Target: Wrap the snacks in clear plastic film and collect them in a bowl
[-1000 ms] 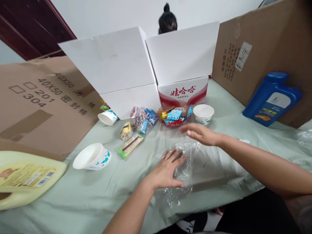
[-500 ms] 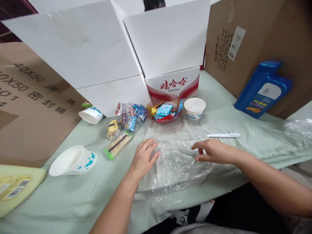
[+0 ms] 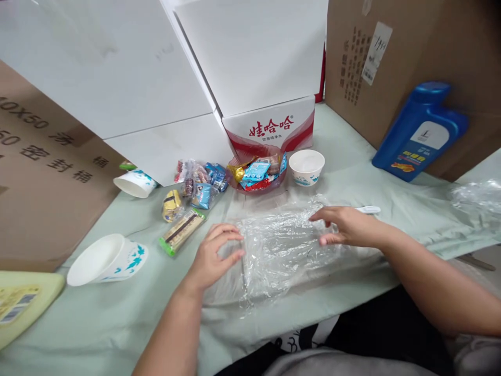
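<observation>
A crumpled clear plastic bag (image 3: 282,248) lies flat on the pale green tablecloth (image 3: 117,324) in front of me. My left hand (image 3: 213,256) is at its left edge, with curled fingers and thumb pinching the film. On the bag's right side, my right hand (image 3: 344,227) closes thumb and fingers on the plastic. Just beyond the bag stand a pink bowl of wrapped sweets (image 3: 258,176) and a small white paper cup (image 3: 306,166). A white pen-like stick (image 3: 368,210) lies just past my right hand.
Loose snack packets (image 3: 195,185) and a green-ended wafer bar (image 3: 181,230) lie at left centre. A paper bowl (image 3: 105,258) and a paper cup (image 3: 135,183) lie tipped over. A white carton (image 3: 270,125), cardboard sheets, a blue bottle (image 3: 420,133) and a yellow bottle (image 3: 19,305) ring the table.
My view has dropped and moved closer. My right hand came down from above the bowl onto the bag's right side, and both hands now pinch the film's edges.
</observation>
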The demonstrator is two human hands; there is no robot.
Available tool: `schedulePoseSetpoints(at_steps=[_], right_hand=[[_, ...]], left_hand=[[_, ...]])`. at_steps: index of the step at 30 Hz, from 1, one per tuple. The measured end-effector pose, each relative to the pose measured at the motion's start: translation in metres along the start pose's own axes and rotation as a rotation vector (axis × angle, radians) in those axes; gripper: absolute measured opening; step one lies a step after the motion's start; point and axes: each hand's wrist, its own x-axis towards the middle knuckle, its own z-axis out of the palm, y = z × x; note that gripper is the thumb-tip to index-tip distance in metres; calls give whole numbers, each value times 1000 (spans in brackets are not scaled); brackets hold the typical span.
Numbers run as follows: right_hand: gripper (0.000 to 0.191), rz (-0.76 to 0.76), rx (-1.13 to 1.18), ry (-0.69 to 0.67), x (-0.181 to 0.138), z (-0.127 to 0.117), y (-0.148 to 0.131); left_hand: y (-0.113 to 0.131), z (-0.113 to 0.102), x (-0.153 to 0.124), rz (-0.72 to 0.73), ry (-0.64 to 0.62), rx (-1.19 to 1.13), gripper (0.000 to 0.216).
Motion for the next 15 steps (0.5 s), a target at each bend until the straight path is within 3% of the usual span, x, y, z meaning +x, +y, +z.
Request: schedulePoseSetpoints(at_steps=[3,5,6,8,11,15], right_hand=[[59,-244,149,-247,-2,-3,-9],[42,-272,106,-328,-2,-1,-15],[30,-260,71,-327,-1,1,-16],[14,-223,37,-283,-1,2,-16],[15,-148,127,-236,-1,-2,-8],[10,-19,436,-284,-2,-10,5]], left_hand=[[25,-1,-3,88,-477,-266,52],[38,4,-5,79,-676,-246,69],[41,8,-6,52,-702,-194,67],[43,13,-7,-11,-679,-100,40],[37,11,-7,-71,-623,-126,4],[25,-4,-8,-298,-478,-483,13]])
